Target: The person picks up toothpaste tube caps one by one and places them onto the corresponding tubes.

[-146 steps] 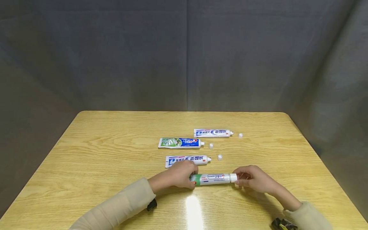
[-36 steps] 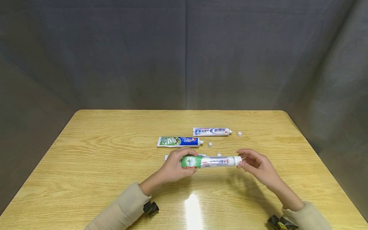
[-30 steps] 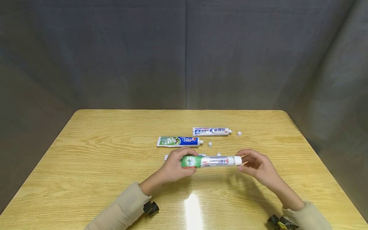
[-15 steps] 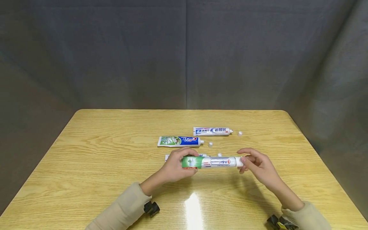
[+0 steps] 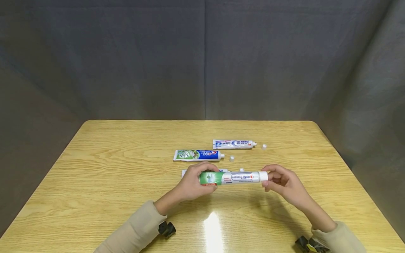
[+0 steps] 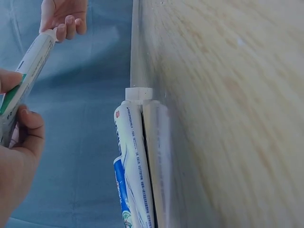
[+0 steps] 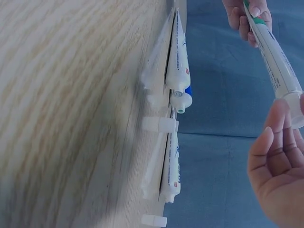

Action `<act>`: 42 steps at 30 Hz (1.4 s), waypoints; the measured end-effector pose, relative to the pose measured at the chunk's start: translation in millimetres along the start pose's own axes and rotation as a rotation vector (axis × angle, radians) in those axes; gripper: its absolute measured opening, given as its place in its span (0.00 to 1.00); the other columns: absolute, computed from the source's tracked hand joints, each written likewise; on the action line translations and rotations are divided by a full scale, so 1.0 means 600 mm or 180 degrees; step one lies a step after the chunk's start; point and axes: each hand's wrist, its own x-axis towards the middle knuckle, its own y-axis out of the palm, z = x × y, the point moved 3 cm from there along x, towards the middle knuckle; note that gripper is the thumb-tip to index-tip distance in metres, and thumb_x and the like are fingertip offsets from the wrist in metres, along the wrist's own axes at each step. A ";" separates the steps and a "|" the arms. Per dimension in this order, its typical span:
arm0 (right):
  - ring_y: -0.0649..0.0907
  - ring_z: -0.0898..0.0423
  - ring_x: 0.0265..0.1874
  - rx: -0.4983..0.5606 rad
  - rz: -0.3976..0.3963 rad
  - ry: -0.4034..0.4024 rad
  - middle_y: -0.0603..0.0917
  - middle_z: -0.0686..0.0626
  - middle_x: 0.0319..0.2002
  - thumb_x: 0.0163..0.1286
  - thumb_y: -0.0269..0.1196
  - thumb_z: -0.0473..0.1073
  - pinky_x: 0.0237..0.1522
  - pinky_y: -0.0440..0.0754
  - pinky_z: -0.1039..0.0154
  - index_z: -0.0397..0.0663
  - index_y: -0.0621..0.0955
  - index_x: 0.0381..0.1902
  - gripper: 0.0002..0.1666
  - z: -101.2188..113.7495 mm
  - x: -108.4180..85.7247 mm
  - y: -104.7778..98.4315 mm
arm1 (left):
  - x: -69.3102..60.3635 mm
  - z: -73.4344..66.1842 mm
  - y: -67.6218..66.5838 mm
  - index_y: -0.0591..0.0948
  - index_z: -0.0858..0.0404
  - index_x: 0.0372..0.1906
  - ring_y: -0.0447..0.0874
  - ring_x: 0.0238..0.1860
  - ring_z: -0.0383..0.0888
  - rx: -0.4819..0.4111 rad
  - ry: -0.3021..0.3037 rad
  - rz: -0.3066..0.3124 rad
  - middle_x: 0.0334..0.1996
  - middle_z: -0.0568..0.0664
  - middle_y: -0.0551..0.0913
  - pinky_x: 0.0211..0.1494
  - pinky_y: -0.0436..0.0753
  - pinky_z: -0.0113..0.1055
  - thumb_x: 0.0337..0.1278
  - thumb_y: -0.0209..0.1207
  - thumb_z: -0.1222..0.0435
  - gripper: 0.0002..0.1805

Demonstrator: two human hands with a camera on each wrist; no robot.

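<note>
My left hand (image 5: 194, 182) grips the green rear part of a green and white toothpaste tube (image 5: 240, 177), thumb on the near side. The tube is held level above the table, its white cap (image 5: 263, 176) toward the right. At that cap my right hand (image 5: 286, 184) pinches with its fingertips; the cap is on the tube's end. In the right wrist view the fingers (image 7: 280, 128) touch the cap (image 7: 295, 107). Behind the held tube lies a white and blue toothpaste tube (image 5: 223, 170), mostly hidden, with a loose cap (image 5: 242, 170) beside it.
Farther back lie a green and blue toothpaste tube (image 5: 197, 155) and another white and blue one (image 5: 234, 144), both with bare nozzles. Each has a loose white cap, one (image 5: 232, 158) and another (image 5: 264, 146), off its right end. Dark cloth (image 5: 202, 63) surrounds the wooden table (image 5: 95, 196).
Since the oldest frame, both hands have raised the tube off the table and moved it farther back. In the last second the right fingers have shifted round the cap; the left hand stays put.
</note>
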 end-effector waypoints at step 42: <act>0.78 0.59 0.30 -0.0063 -0.0224 -0.0010 0.80 0.52 0.36 0.63 0.53 0.25 0.29 0.76 0.68 0.32 0.75 0.45 0.12 -0.003 -0.001 -0.005 | -0.005 -0.007 0.003 0.78 0.65 0.41 0.75 0.34 0.41 -0.0083 0.0010 -0.0042 0.43 0.53 0.79 0.29 0.78 0.32 0.36 0.63 0.76 0.19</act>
